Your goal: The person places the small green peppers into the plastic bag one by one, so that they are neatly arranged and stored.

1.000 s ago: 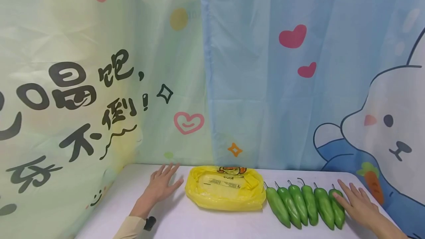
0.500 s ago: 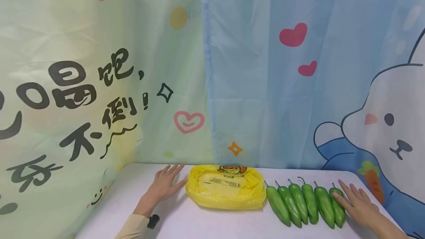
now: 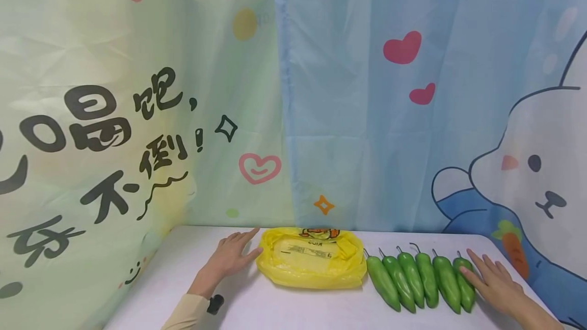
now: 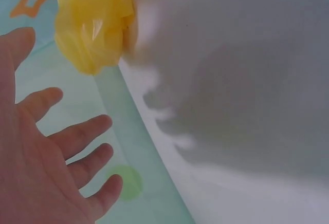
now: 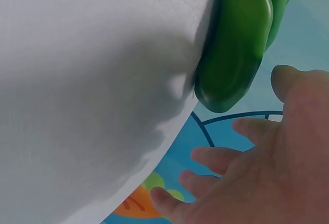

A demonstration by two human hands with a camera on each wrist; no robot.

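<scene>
A yellow plastic bag [image 3: 316, 271] lies flattened in the middle of the table, its rim folded round a paler printed centre. Beside its left edge is my left hand [image 3: 231, 256], fingers spread and holding nothing; the left wrist view shows a gap between this hand [image 4: 56, 157] and the bag [image 4: 95, 23]. Several green peppers [image 3: 426, 276] lie in a row right of the bag, stems pointing away. My right hand [image 3: 497, 281] hovers by the rightmost pepper [image 3: 464, 286], its thumb overlapping it in the head view. In the right wrist view the hand [image 5: 257, 167] is apart from the pepper [image 5: 234, 49].
The white table [image 3: 293, 314] ends at a printed curtain [image 3: 330, 116] behind and at both sides. A dark wrist strap piece [image 3: 215, 303] hangs under the left sleeve [image 3: 185, 312].
My left hand has moved to the right, closer to the yellow bag's left edge. The right hand, bag and peppers stay where they were.
</scene>
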